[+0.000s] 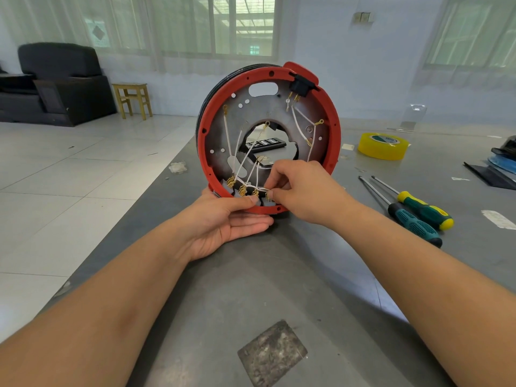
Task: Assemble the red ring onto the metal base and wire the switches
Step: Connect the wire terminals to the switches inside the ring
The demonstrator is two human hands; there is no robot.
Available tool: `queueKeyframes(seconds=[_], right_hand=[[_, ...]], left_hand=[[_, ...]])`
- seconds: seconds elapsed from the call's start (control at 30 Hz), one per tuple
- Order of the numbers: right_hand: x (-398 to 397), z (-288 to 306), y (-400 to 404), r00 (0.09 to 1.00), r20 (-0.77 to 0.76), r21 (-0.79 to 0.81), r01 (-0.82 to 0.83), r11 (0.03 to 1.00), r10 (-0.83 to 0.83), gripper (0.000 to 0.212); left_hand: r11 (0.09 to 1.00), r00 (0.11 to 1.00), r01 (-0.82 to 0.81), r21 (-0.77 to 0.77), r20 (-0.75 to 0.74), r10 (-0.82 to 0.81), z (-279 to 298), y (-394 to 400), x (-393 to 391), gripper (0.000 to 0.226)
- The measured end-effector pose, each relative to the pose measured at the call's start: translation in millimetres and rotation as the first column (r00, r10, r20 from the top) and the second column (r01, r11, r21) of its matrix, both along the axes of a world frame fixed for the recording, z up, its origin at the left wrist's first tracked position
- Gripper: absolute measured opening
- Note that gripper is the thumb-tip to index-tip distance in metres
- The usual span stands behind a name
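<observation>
Occluded / cropped bits
Right hand (pixel 300 191) fingertips hide rightmost switch (pixel 268 197) terminal; dark objects (pixel 504 160) cut by right edge; remote (pixel 265 144) partly behind metal base (pixel 223 129).

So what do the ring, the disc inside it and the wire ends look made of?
Red ring: matte moulded plastic, probably, evenly coloured. Disc: dull grey sheet metal with punched holes. Wire terminals: brass-coloured metal, shiny, on white insulated wires.
</observation>
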State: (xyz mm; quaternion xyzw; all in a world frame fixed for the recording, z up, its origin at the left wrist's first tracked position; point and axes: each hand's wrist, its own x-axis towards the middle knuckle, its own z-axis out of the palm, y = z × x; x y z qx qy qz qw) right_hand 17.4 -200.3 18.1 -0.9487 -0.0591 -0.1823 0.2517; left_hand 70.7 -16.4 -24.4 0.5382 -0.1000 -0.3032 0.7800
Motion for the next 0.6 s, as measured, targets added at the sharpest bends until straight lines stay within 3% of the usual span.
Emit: queueKeyframes(seconds=[0.17,0.33,0.53,0.6], right_hand=[[-1.6,-0.3,4.5,0.999,0.04,-0.097,-0.009,0.995,0.013,0.009],[-5.7,1.1,5.7,0.999,0.039,-0.17,-0.005,0.985,0.012,0.009],[-8.3,1.0,8.5,0.999,0.048,-0.192,0.002,0.981,0.008,0.009],[-8.5,0.7,9.1,0.998,0.056,-0.197,0.0,0.98,0.011,0.01]], left_hand=[[1.0,1.0,0.008,-0.025,-0.012,-0.008,0.5,1.8,-1.5,0.063],[1.0,1.0,0.011,-0.018,-0.004,-0.011,0.3,1.5,-1.5,0.047],[1.0,1.0,0.012,-0.029,-0.008,-0.012,0.3,3.6,-3.2,0.052],[0.999,1.0,0.014,-0.034,-0.003,-0.014,0.2,3.7,-3.3,0.043]])
